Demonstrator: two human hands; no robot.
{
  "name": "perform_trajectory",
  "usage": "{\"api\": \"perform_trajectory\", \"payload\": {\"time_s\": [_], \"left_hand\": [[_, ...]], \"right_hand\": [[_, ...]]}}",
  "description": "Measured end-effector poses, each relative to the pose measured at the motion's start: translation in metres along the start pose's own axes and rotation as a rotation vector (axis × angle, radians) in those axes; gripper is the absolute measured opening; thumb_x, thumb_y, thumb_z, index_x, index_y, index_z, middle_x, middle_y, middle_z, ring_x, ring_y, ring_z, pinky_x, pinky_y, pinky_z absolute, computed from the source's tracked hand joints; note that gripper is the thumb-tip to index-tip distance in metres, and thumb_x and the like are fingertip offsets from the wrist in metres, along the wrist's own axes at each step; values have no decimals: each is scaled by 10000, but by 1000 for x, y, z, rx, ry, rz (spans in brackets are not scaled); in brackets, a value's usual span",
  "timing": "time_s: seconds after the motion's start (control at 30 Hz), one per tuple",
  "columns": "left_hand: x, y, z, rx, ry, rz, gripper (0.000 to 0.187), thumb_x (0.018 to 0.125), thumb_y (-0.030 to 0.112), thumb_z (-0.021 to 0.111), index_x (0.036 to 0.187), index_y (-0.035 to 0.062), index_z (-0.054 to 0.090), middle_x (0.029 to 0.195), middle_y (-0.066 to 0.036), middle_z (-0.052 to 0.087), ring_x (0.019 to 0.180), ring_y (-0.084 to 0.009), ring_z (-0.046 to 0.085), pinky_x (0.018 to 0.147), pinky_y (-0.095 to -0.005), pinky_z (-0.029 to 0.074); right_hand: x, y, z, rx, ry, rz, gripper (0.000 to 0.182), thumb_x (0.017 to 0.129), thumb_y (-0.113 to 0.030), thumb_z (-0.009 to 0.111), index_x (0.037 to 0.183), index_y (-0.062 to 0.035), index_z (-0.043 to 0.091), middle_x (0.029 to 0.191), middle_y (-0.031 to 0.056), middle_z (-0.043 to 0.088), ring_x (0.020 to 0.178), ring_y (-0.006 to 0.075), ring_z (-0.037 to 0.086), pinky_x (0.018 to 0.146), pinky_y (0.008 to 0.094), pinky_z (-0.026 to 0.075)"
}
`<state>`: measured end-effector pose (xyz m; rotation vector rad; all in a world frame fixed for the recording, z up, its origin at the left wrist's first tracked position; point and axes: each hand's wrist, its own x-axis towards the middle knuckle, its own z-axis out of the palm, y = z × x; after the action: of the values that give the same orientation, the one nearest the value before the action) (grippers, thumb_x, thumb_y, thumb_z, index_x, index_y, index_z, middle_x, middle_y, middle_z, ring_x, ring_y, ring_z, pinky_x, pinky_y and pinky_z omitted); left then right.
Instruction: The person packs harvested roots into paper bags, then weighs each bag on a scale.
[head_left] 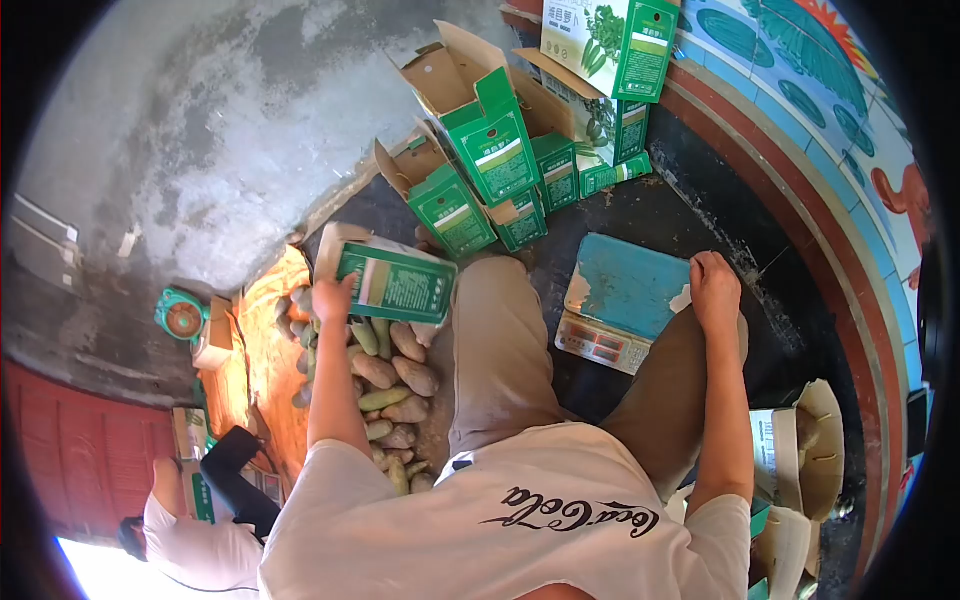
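Head view: open boxes (495,155) beyond the fingers, vegetables (375,372) unboxed.
Left fingers (347,284) grasp a green carton (408,287); right fingers (708,264) are at the scale (630,285), cannot tell if gripping.

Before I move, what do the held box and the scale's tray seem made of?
The box in the left hand looks like printed cardboard, with a plain tan flap. The scale's tray looks like metal under dull blue film, judging by pale patches at two corners, though plastic is possible.
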<state>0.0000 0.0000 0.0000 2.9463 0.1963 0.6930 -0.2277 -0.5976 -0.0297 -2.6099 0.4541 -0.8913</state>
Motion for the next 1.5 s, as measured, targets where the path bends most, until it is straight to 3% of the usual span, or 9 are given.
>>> {"api": "perform_trajectory", "payload": {"time_s": [0.27, 0.43, 0.77, 0.93, 1.03, 1.13, 1.27, 1.4, 1.5], "left_hand": [[20, 10, -89, -830, 491, -367, 312, 858, 236, 674, 977, -52, 646, 794, -113, 660, 637, -187, 546, 606, -345, 455], [-33, 95, -198, -887, 765, -227, 361, 887, 284, 651, 1011, -55, 635, 798, -113, 654, 632, -146, 539, 550, -306, 451], [-83, 205, -268, -1541, 1068, 263, 331, 860, 260, 679, 1052, -2, 612, 1024, -97, 640, 903, -177, 594, 840, -329, 474], [-102, 263, -283, -1874, 776, 252, 350, 868, 212, 663, 1120, 26, 507, 1157, -115, 570, 1057, -223, 537, 946, -407, 405], [-104, 295, -267, -1927, 307, 111, 242, 900, 211, 622, 1049, 47, 525, 1051, -95, 584, 950, -205, 549, 821, -363, 447], [-109, 332, -243, -1962, -3, 138, 93, 937, 140, 557, 893, 69, 598, 809, 4, 608, 698, -61, 533, 625, -226, 433], [-120, 360, -199, -2041, -272, 172, 118, 927, 120, 577, 980, 29, 630, 883, -14, 645, 750, -61, 555, 696, -230, 456], [-123, 376, -178, -2018, -430, 163, 127, 932, 120, 571, 991, 24, 631, 893, -3, 647, 759, -53, 560, 687, -221, 456], [-129, 386, -159, -1845, -500, 208, 144, 938, 134, 568, 980, 11, 630, 875, -6, 640, 745, -43, 533, 682, -218, 445]], "right_hand": [[-5, -1, 1, -11, 27, -60, 88, 819, -129, 610, 802, -45, 589, 780, 112, 583, 750, 310, 593, 701, 409, 477], [-6, 0, 1, -34, 9, -77, 97, 820, -129, 606, 796, -38, 581, 780, 116, 586, 761, 308, 596, 704, 409, 477], [-10, 0, -4, 1, 69, -91, 68, 801, -104, 621, 815, -45, 589, 780, 121, 596, 750, 325, 596, 691, 414, 477], [-13, 1, -12, 15, 125, -16, 121, 816, -144, 622, 878, -42, 604, 841, 129, 622, 805, 301, 613, 720, 407, 485], [-18, 22, 1, -154, -68, 138, 240, 802, -185, 645, 997, -52, 604, 868, 128, 637, 809, 313, 615, 738, 426, 487], [-21, 40, 13, 42, 507, -196, 279, 801, -179, 627, 1048, -51, 607, 929, 157, 634, 835, 350, 602, 779, 473, 480], [-26, 46, 2, -198, 492, -235, 289, 819, -165, 613, 1075, -32, 597, 1034, 221, 599, 912, 426, 572, 823, 494, 470], [-27, 35, -16, -127, 109, 78, 236, 819, -143, 598, 1027, -31, 593, 925, 212, 619, 799, 417, 599, 686, 490, 497], [-28, 33, -24, -127, 219, 78, 239, 777, -78, 614, 1008, -17, 594, 929, 201, 622, 833, 381, 613, 718, 457, 505]]}}
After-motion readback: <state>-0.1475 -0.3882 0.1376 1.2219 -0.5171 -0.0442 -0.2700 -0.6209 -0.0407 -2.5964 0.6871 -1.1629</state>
